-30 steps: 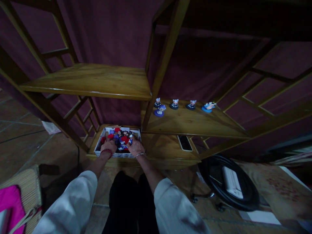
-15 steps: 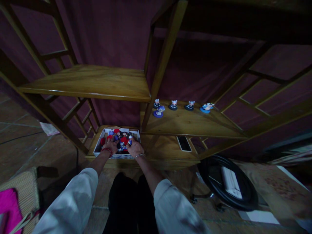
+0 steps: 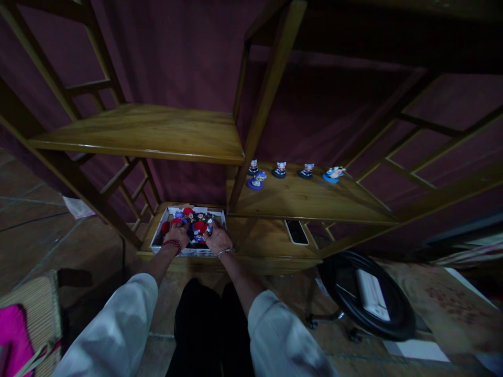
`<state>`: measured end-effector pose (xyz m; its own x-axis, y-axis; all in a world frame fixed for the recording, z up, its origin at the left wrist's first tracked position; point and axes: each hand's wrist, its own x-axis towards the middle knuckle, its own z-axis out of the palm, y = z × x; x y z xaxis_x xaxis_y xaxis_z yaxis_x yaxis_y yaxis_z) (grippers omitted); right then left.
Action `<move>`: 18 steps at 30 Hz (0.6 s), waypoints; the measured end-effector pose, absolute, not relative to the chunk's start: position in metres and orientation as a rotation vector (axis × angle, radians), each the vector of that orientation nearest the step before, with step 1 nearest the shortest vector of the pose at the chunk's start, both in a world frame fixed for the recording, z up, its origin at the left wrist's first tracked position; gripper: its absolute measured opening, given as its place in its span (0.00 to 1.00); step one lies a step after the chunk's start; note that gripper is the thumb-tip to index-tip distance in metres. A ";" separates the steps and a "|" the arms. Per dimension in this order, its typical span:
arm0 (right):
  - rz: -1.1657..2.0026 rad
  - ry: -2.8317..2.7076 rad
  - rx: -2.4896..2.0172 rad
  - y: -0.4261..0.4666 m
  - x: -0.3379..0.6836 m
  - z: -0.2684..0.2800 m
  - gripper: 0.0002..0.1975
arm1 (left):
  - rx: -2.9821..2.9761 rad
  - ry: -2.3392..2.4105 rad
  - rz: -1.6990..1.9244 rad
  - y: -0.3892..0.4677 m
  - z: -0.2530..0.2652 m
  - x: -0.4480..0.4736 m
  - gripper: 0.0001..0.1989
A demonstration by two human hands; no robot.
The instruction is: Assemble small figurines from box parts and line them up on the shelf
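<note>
A shallow white cardboard box (image 3: 157, 236) stands on the low left shelf, filled with small figurines (image 3: 201, 227) in red, blue, black and white. Over its left part lies my left hand (image 3: 177, 234), a red bead bracelet at the wrist. Its fingers reach out among the figurines and look apart; their tips are partly hidden. My right hand (image 3: 218, 241), wearing a silver bracelet, is at the box's right side. Thumb and fingers there close on a small white-and-blue figurine (image 3: 209, 228), mostly covered by the hand.
On the right-hand shelf (image 3: 314, 201) stand several figurines, among them a purple one (image 3: 257, 180) and a blue-based one (image 3: 334, 174). A phone (image 3: 297, 232) lies on the lower board. A wooden post (image 3: 267, 104) divides the shelves. A round black stool (image 3: 367, 293) is at right.
Both hands stay in the box in nearly the same place. My left hand's fingers have shifted very slightly over the figurines.
</note>
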<state>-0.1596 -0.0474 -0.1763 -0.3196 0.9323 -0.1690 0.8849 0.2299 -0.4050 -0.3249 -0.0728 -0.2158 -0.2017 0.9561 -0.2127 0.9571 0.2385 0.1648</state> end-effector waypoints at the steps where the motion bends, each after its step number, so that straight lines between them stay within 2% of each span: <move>1: 0.666 -2.371 -1.759 -0.048 -0.160 -0.176 0.16 | 1.748 2.282 0.021 -0.073 -0.213 -0.324 0.28; 7: 0.669 -2.344 -1.747 -0.048 -0.160 -0.177 0.16 | 1.646 2.436 0.217 -0.077 -0.203 -0.319 0.22; 13: 0.666 -2.360 -1.742 -0.048 -0.159 -0.176 0.16 | 1.612 2.432 0.219 -0.077 -0.204 -0.320 0.22; 18: 0.675 -2.366 -1.731 -0.048 -0.159 -0.176 0.16 | 1.574 2.414 0.075 -0.076 -0.200 -0.318 0.21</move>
<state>-0.1594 -0.0482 -0.1760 -0.3318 0.9309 -0.1526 0.8712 0.2404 -0.4281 -0.3178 -0.0763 -0.2002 -0.3806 0.9058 -0.1864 0.8925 0.4125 0.1822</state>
